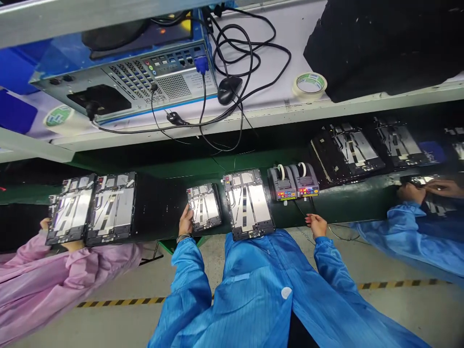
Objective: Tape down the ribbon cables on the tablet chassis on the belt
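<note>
My left hand [186, 222] grips the left edge of a smaller opened tablet [205, 207], its metal plates and dark ribbon cables showing. Right of that lies a larger opened tablet [250, 205], tilted at the bench's front edge by my lap. My right hand [317, 225] is at the front edge, below two grey tape dispensers [282, 186] with lit red displays. Its thumb and fingers are drawn together; whatever may be between them is too small to make out. A thin dark cable runs from the dispensers towards these fingers.
A computer case [145, 87] with looping black cables, a mouse [229, 90] and a tape roll [310, 84] occupy the shelf above. More opened tablets [353, 147] lie at the back right. Co-workers sit on both sides, a pink sleeve [85, 266] left and a blue sleeve [406, 232] right.
</note>
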Demonstrator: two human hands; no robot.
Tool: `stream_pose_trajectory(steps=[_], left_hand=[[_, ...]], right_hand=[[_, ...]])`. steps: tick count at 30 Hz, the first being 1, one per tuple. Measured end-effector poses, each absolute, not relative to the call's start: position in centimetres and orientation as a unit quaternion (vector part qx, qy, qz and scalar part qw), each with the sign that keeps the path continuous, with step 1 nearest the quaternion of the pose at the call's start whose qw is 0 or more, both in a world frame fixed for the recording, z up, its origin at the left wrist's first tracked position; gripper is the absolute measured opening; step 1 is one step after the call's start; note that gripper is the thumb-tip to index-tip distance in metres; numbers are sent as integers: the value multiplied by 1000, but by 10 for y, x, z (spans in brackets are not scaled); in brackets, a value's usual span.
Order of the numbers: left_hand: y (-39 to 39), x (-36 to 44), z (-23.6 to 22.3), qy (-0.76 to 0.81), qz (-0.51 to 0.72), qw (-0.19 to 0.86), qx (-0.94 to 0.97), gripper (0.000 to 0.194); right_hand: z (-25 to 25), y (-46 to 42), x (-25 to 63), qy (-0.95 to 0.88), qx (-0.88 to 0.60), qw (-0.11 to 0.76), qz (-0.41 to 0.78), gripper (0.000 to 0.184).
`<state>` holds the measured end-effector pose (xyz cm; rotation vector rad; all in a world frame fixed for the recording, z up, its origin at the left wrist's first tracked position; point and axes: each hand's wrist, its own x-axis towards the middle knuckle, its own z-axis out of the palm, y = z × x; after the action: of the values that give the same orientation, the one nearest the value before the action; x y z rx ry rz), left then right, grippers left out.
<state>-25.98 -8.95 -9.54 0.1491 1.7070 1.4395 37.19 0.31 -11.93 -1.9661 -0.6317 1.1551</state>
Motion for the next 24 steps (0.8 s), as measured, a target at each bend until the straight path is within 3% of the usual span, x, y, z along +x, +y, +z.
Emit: stream_pose_trajectory(steps=[4,11,16,21,24], left_hand=[[-86,-264,-100,724,548,410,85,60],[-73,-262,-114,818,517,234,98,50],[-66,-249,-100,825,533,136,129,38],[-49,-220,-68,801,549,155,179,34],[-35,-198,-53,783,556,180,212,35]], right_hand=[[-121,9,358,-257,-774,376,441,33],[-132,55,336,-235,-766,434,413,34],[-126,63,335,-205,-746,442,455,28],[-122,52,323,-167,-747,437,473,28],[-122,43,296,-233,-724,436,481,33]])
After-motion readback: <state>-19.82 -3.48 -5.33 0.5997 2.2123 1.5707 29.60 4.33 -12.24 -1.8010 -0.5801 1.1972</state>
